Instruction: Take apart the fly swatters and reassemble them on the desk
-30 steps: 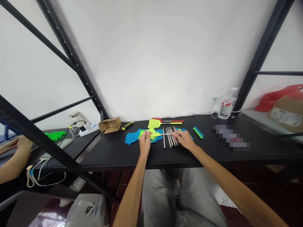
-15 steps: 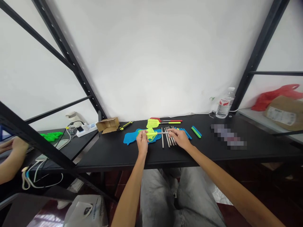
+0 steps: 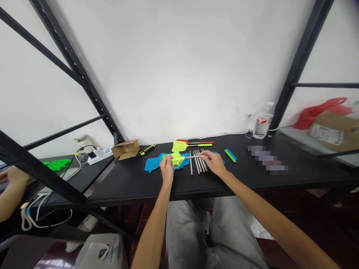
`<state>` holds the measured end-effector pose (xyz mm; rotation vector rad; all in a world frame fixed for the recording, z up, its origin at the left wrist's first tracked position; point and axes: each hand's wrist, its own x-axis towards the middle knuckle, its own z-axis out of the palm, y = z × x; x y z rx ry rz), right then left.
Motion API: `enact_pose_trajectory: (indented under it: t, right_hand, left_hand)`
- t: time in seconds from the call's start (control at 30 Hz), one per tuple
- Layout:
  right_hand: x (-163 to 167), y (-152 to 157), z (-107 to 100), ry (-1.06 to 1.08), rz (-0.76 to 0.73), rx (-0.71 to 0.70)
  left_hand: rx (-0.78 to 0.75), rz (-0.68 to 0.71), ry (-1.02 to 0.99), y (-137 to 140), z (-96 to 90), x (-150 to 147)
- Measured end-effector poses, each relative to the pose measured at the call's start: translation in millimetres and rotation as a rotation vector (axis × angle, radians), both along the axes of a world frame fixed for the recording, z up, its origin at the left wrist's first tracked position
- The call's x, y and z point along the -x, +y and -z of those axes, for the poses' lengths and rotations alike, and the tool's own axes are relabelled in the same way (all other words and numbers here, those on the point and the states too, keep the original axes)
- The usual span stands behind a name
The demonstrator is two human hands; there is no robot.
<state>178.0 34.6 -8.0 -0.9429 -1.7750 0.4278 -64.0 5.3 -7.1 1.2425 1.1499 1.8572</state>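
Observation:
My left hand point(image 3: 167, 166) is closed on the neck of a yellow-green fly swatter head point(image 3: 178, 160). A thin metal rod point(image 3: 191, 157) runs from that neck to the right, and my right hand point(image 3: 212, 161) pinches its far end. Beneath lie blue swatter heads point(image 3: 153, 163) and more yellow-green mesh. Several loose metal rods point(image 3: 198, 166) lie side by side between my hands on the black table. Right of my right hand rest a green handle point(image 3: 230, 155) and blue ones, some partly hidden by the hand.
Behind my hands lie a yellow swatter point(image 3: 180, 145) and a red swatter point(image 3: 202, 142). An open cardboard box point(image 3: 125, 150) stands at left, a water bottle point(image 3: 263, 121) at back right. Another person's hand point(image 3: 16, 177) shows at far left beside green pieces point(image 3: 57, 164).
The view has shifted slightly, moving the scene a little left. Both hands keep their grip on the swatter head and rod, with hardly any other movement.

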Motion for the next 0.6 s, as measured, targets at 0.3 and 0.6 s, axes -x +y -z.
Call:
enact_pose_trajectory:
  t: [0.3,0.6]
  right_hand:
    - [-1.0,-0.1,0.3,-0.109,-0.016,-0.049]
    - [-5.0,-5.1,-2.5,-0.185,-0.036,-0.082]
  left_hand:
    - [0.004,-0.016,-0.043,-2.0,-2.7,-0.5]
    - [-0.012,0.046,-0.013,-2.1,-0.9,-0.3]
